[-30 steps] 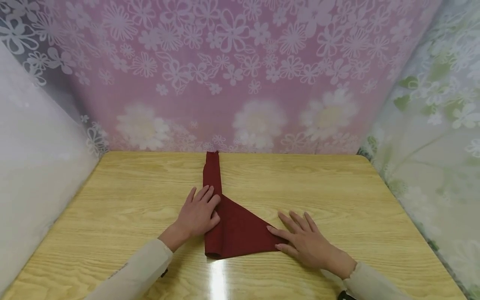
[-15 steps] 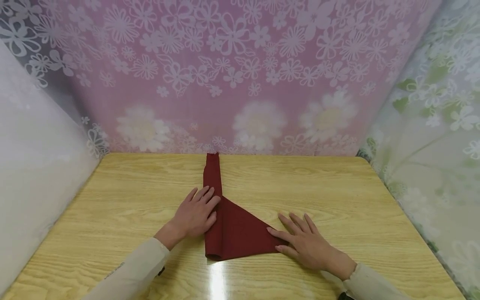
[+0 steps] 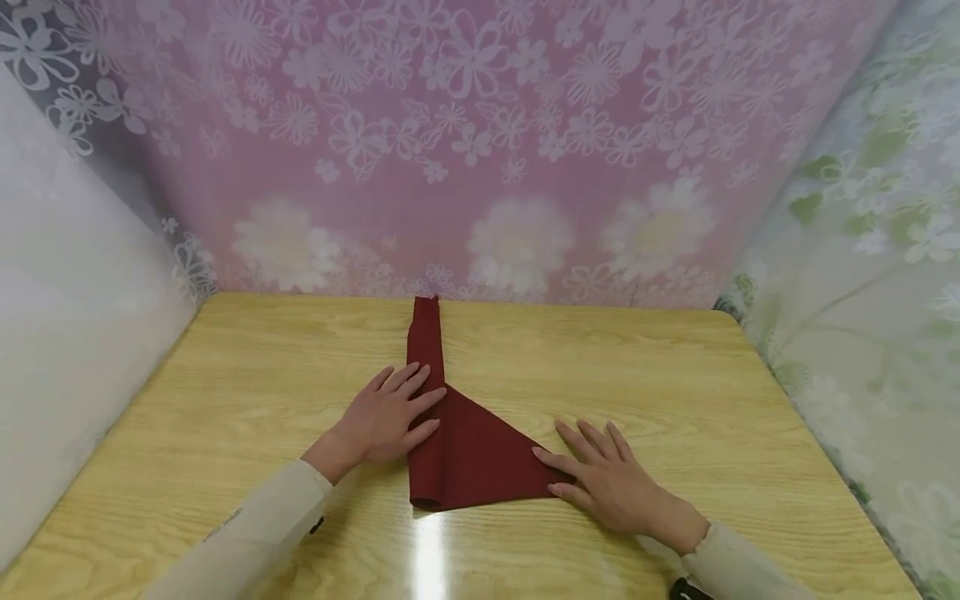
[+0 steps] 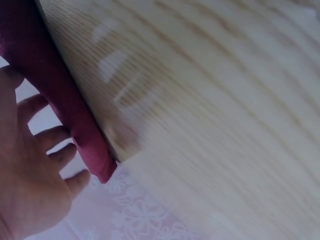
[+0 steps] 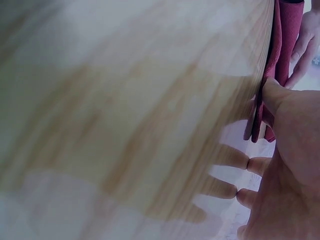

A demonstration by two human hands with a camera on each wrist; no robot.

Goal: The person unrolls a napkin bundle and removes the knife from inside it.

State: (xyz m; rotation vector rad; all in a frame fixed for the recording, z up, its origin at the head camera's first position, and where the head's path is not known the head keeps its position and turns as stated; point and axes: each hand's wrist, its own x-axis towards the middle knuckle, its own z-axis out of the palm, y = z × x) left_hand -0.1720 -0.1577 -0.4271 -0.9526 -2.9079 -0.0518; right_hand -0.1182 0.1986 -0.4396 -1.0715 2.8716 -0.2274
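A dark red cloth [image 3: 487, 454] lies on the table, a folded strip running away from me at its left and a flap tapering to the right. My left hand [image 3: 382, 417] rests across the strip with extended fingers; in the left wrist view its fingertips touch the rolled edge of the red cloth [image 4: 75, 115]. At the flap's right corner, my right hand [image 3: 618, 492] presses with its thumb and index finger, the other fingers spread on the wood. The right wrist view shows the thumb against layered red cloth [image 5: 272, 65]. The right hand hides the flap's tip.
The wood-grain table [image 3: 247, 400] reaches back to a pink floral curtain [image 3: 420, 183]. A white sheet [image 3: 75, 292] hangs at the left, and a green-and-white floral one [image 3: 870, 317] at the right. A glare spot lies on the near tabletop.
My left hand has shifted slightly left, and its fingers lie straighter over the strip. The right hand keeps its place on the flap corner, and the cloth keeps its shape.
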